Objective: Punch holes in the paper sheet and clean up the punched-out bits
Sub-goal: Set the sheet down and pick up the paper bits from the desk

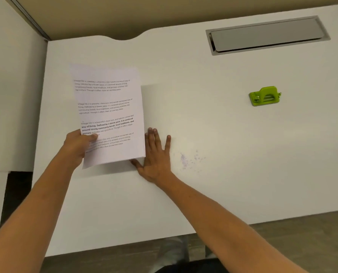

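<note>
**Paper lifted at left of table; punch unused, well to the right**

Table (203, 134): white, smooth, matte laminate; grey cable flap (266, 34) set flush at the back. Paper sheet (109, 115): printed, thin, light, floppy; its far end sags, so support near an edge. Left hand (78, 144) pinches its lower left edge, thumb on top. Right hand (156, 154) lies flat, fingers spread, just beside the sheet's right edge. Hole punch (265, 96): green, rigid, compact, likely plastic. Punched-out bits (189, 159): faint tiny specks near the right hand, likely scatter easily.
</note>
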{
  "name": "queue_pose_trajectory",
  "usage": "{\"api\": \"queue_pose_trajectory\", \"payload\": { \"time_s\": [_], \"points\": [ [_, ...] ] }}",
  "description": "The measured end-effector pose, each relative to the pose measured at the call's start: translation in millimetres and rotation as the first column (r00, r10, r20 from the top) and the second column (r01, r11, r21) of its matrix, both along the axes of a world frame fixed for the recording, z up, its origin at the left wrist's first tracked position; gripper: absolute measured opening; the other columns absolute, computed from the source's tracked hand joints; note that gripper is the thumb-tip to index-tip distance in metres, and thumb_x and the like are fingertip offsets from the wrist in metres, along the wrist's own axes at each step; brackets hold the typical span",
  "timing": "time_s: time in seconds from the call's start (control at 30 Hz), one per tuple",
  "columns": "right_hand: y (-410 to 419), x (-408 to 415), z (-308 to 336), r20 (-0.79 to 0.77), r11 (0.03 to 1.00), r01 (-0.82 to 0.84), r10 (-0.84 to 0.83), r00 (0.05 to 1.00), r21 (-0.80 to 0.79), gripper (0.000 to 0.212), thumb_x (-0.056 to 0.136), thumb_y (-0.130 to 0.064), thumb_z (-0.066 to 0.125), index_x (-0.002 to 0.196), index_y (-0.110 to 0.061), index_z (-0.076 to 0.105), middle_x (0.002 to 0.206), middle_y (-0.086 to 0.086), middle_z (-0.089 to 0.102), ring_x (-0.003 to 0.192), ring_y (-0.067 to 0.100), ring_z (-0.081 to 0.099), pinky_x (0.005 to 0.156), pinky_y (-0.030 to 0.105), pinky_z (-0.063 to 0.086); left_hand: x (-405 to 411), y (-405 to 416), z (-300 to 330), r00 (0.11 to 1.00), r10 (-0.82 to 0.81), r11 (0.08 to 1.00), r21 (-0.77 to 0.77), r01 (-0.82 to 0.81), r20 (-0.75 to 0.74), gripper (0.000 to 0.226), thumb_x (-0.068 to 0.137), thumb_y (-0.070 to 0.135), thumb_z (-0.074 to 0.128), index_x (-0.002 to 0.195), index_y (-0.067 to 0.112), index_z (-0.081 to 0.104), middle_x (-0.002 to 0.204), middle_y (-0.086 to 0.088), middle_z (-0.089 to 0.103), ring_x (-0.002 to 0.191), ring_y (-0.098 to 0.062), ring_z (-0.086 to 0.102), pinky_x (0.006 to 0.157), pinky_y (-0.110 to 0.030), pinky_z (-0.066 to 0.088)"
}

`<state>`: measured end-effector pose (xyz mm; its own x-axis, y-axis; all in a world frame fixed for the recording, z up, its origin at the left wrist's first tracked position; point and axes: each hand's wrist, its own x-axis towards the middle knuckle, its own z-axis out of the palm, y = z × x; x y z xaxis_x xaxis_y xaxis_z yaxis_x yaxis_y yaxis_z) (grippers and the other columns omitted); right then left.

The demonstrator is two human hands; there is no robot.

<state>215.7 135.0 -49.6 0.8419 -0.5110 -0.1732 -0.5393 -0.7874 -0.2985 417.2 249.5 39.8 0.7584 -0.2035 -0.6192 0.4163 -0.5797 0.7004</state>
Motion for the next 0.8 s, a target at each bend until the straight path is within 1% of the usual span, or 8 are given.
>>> {"api": "queue_pose_trajectory", "payload": {
  "time_s": [0.13,0.27,0.37,0.43,0.5,0.63,0.7,0.8],
  "points": [
    [-24.3,-45.4,-7.0,-0.014,0.991,0.122,-0.123,0.992,-0.062,0.1,0.091,-0.078,0.019,0.157,-0.004,0.012,0.167,0.013,0.003,0.155,0.025,-0.006,0.119,0.063,-0.01,-10.7,-7.3,-7.9,0.999,-0.026,0.999,0.021,0.027,-0.019,0.026,0.091,0.003,0.063,0.113,0.016,0.065,0.116,-0.008,0.069,0.103,-0.032,0.066,0.096,-0.051,0.049],
    [-49.2,-89.6,-13.2,-0.032,0.979,0.159,-0.164,0.986,-0.126,0.101,0.09,-0.079,0.018,0.156,-0.003,0.017,0.167,0.014,0.008,0.155,0.025,-0.002,0.119,0.064,-0.008,-26.7,-10.1,-18.9,0.999,-0.033,0.998,0.049,0.035,-0.027,0.029,0.09,0.001,0.064,0.117,0.012,0.065,0.115,-0.008,0.069,0.103,-0.031,0.066,0.097,-0.048,0.051],
    [-60.3,-112.5,-12.9,-0.037,0.974,0.172,-0.179,0.983,-0.149,0.102,0.091,-0.079,0.018,0.156,-0.002,0.014,0.167,0.015,0.007,0.155,0.025,-0.002,0.119,0.065,-0.009,-42.0,-7.7,-27.2,0.999,-0.017,0.998,0.062,0.019,-0.037,0.029,0.09,-0.001,0.063,0.115,0.012,0.065,0.109,-0.006,0.068,0.096,-0.028,0.066,0.089,-0.041,0.053],
    [-55.2,-118.6,-9.4,-0.004,0.978,0.156,-0.158,0.987,-0.139,0.101,0.091,-0.078,0.019,0.156,-0.001,0.011,0.167,0.016,0.005,0.155,0.027,-0.002,0.118,0.065,-0.012,-51.1,-6.0,-34.0,0.999,-0.006,0.997,0.076,0.008,-0.032,0.029,0.09,-0.002,0.063,0.115,0.011,0.065,0.106,-0.005,0.066,0.092,-0.026,0.064,0.084,-0.037,0.05],
    [-34.6,-116.1,-6.0,0.046,0.991,0.073,-0.068,0.997,-0.109,0.098,0.092,-0.075,0.022,0.156,-0.002,0.01,0.167,0.017,0.003,0.155,0.028,-0.001,0.117,0.065,-0.013,-57.3,-3.9,-39.7,1.0,-0.002,0.995,0.096,0.004,-0.015,0.027,0.09,-0.001,0.062,0.113,0.012,0.066,0.104,-0.006,0.066,0.089,-0.025,0.063,0.083,-0.036,0.049],
    [14.3,-109.9,-7.3,0.088,0.994,-0.103,0.106,0.991,-0.03,0.096,0.094,-0.073,0.026,0.158,-0.006,0.002,0.168,0.012,0.0,0.155,0.026,-0.001,0.118,0.062,-0.013,-64.5,-3.2,-43.3,0.997,-0.059,0.993,0.102,0.054,0.042,0.023,0.09,0.0,0.061,0.102,0.019,0.065,0.098,-0.003,0.067,0.075,-0.011,0.062,0.07,-0.026,0.046],
    [12.9,-119.3,-9.3,0.05,0.994,-0.1,0.102,0.994,-0.032,0.095,0.094,-0.073,0.025,0.158,-0.006,0.005,0.168,0.011,0.002,0.155,0.025,-0.002,0.119,0.062,-0.01,-66.4,-3.4,-43.9,0.994,-0.087,0.989,0.13,0.078,0.065,0.021,0.089,0.002,0.061,0.099,0.02,0.064,0.099,-0.006,0.067,0.075,-0.013,0.062,0.072,-0.027,0.046],
    [-12.4,-143.6,-9.7,-0.008,0.996,-0.068,0.068,0.998,-0.058,0.094,0.094,-0.074,0.021,0.158,-0.006,0.014,0.168,0.011,0.004,0.155,0.025,-0.001,0.119,0.065,-0.006,-69.4,-5.7,-46.4,0.991,-0.098,0.98,0.183,0.081,0.087,0.021,0.089,0.005,0.061,0.103,0.019,0.066,0.103,-0.008,0.067,0.088,-0.026,0.063,0.083,-0.035,0.047]
  ]
}}
